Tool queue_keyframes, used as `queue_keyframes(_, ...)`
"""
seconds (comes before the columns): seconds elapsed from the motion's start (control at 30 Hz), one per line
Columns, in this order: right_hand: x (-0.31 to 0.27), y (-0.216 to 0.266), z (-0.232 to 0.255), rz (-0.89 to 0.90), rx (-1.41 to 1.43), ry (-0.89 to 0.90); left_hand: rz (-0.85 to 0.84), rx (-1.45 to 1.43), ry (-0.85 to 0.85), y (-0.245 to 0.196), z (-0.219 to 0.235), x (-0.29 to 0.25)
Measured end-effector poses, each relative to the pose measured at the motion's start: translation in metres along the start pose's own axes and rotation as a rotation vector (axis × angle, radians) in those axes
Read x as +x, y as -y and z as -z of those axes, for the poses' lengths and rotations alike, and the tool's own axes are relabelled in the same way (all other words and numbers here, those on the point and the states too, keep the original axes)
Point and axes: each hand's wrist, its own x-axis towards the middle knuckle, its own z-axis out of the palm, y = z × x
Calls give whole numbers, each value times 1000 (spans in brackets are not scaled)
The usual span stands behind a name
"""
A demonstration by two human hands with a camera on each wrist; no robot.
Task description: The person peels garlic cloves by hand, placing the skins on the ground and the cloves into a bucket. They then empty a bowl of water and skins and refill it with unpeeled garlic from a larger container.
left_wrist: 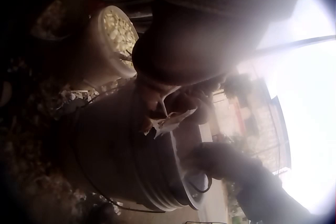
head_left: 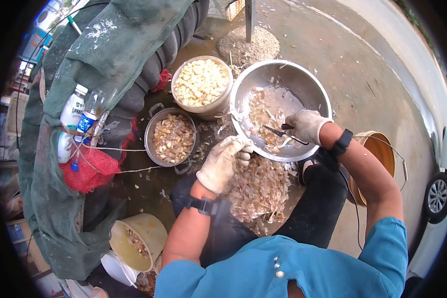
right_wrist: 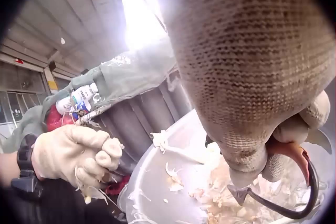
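The gloved left hand (head_left: 219, 165) is near the basin's lower left rim, fingers curled; in the left wrist view it pinches a pale papery garlic piece (left_wrist: 176, 121). Over the steel basin (head_left: 321, 89), the gloved right hand (head_left: 307, 126) grips small dark scissors (head_left: 274, 131), whose tip points left. A curved dark handle and an orange part (right_wrist: 298, 155) show under the right glove (right_wrist: 252, 71) in the right wrist view. Loose garlic and skins (head_left: 263, 111) lie in the basin. Skin shreds hang from the left glove (right_wrist: 71, 153).
A bucket of peeled cloves (head_left: 201, 82) and a pot of garlic pieces (head_left: 174, 139) stand left of the basin. Skins (head_left: 258, 191) are heaped between the legs. An orange-toned bucket (head_left: 380, 149) stands right; a yellowish bucket (head_left: 156, 231) leans lower left. Green netting (head_left: 99, 64) covers ridged black material.
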Motion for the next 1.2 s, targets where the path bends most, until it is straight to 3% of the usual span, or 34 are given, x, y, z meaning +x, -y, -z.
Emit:
queue_keyframes(0.03, -3, -3, -2, -2, 1, 0, 2, 3, -12, 0, -1, 0)
queue_keyframes(0.13, -16, -4, -6, -84, 413, -217, 52, -27, 20, 0, -2, 0)
queue_keyframes(0.17, -24, 4, -5, -89, 413, -219, 95, -66, 58, -1, -3, 0)
queue_keyframes(0.23, -38, 27, -6, -153, 884, -198, 128, -82, 112, -3, -6, -2)
queue_keyframes(0.33, -59, 65, -18, -87, 1061, -189, 164, -85, 184, -10, -18, -9)
queue_keyframes(0.37, -65, 73, -30, -8, 1291, -142, 166, -70, 208, -10, -22, -10)
queue_keyframes(0.4, -70, 85, -32, -20, 1176, -165, 32, -35, 259, -4, -21, -7)
queue_keyframes(0.43, -73, 92, -32, -32, 1061, -186, 33, -32, 264, -1, -20, -6)
queue_keyframes(0.53, -74, 86, -38, 84, 1029, -151, 47, 15, 17, -17, -29, -11)
queue_keyframes(0.57, -81, 79, -16, -63, 934, -23, 49, 16, 19, -14, -25, -8)
queue_keyframes(0.63, -53, 36, -65, -47, 1201, -407, 3, -25, -47, -5, -13, 1)
queue_keyframes(0.7, -59, 1, -38, -287, 1101, -511, 16, -66, -84, -9, -13, -2)
queue_keyframes(0.77, -68, -28, -15, -572, 562, -632, -28, -64, -92, -12, -10, -1)
queue_keyframes(0.87, -52, -95, -43, -670, 335, -597, -27, -50, -144, -10, -11, 2)
queue_keyframes(0.9, -46, -109, -50, -670, 335, -597, -8, -53, -160, -12, -13, 2)
queue_keyframes(0.97, -34, -121, -60, -592, 804, -401, 4, -131, -143, -13, -13, 1)
queue_keyframes(1.0, -29, -119, -64, -565, 931, -420, 13, -208, -122, -13, -13, 1)
queue_keyframes(1.2, -15, -111, -70, -568, 978, -384, -6, -270, -201, -4, -6, 9)
